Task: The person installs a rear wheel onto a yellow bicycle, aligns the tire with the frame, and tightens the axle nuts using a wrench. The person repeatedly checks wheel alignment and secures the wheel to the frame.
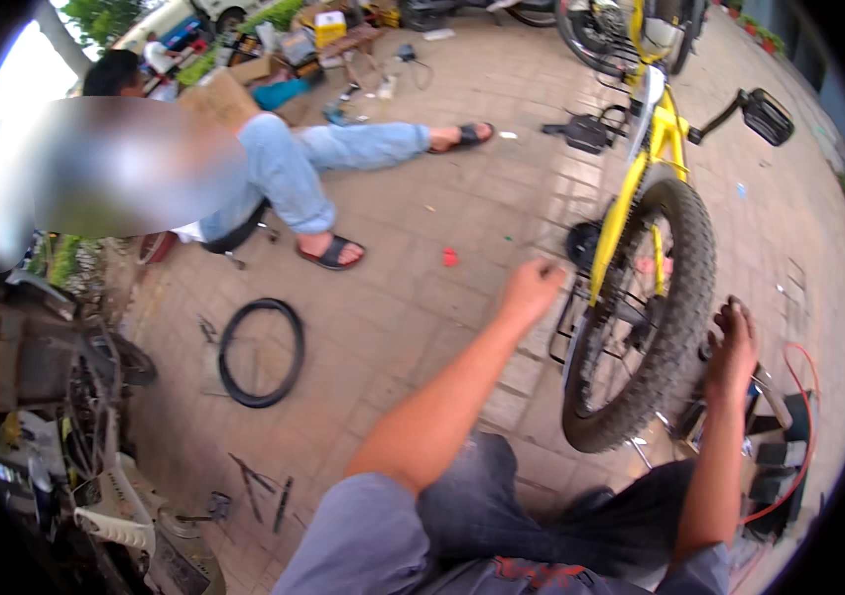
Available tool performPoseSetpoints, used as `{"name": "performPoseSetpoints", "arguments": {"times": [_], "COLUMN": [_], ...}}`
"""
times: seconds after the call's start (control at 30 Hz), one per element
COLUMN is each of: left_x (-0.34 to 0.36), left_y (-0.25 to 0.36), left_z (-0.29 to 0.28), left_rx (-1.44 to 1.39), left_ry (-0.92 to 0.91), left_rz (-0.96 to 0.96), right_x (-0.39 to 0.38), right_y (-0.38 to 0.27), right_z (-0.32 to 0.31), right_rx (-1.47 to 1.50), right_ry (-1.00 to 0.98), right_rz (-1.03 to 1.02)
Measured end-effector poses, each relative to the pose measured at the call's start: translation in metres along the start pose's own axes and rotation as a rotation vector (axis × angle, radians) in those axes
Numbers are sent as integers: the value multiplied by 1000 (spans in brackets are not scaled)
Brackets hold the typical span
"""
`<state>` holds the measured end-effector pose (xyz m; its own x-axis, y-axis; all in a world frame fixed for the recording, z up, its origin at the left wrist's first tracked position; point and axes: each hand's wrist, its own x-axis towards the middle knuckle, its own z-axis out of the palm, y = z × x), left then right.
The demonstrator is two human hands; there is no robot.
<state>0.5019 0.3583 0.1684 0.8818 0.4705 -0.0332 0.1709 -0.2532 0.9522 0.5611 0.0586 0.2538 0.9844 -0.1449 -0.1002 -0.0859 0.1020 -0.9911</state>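
Observation:
A yellow bicycle (667, 129) stands in front of me, its knobby black-tyred wheel (692, 288) nearest my knees. To the left of that wheel, my left hand (534, 288) hovers with its fingers curled in, and nothing shows in it. My right hand (735, 347) is on the wheel's other side, close to the tyre, fingers stretched forward and holding nothing visible. Whether it touches the wheel I cannot tell. Black pedals (768, 117) stick out from the bicycle's middle.
A loose black tyre (263, 401) lies on the paving at left, with thin dark tools (249, 486) below it. Another person in blue jeans (289, 178) sits at upper left. A red hose (811, 436) curves beside a dark toolbox (780, 466) at right. A scooter (115, 516) fills the lower left.

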Motion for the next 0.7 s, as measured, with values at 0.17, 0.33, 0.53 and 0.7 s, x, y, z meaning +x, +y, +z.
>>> {"name": "performPoseSetpoints", "arguments": {"times": [0.17, 0.33, 0.53, 0.7], "left_x": [-4, -6, -2, 0], "left_y": [-15, -22, -14, -11], "left_z": [7, 13, 12, 14], "left_rx": [-156, -321, -290, -405], "left_ry": [-144, -257, -306, -332], "left_rz": [-190, -49, 64, -144], "right_x": [15, -8, -12, -34], "right_y": [-20, -15, -10, -22], "right_z": [23, 33, 26, 20], "right_rx": [-95, -160, -118, -258], "right_ry": [-149, -257, -315, -359], "right_rz": [-201, -428, -535, -863]}}
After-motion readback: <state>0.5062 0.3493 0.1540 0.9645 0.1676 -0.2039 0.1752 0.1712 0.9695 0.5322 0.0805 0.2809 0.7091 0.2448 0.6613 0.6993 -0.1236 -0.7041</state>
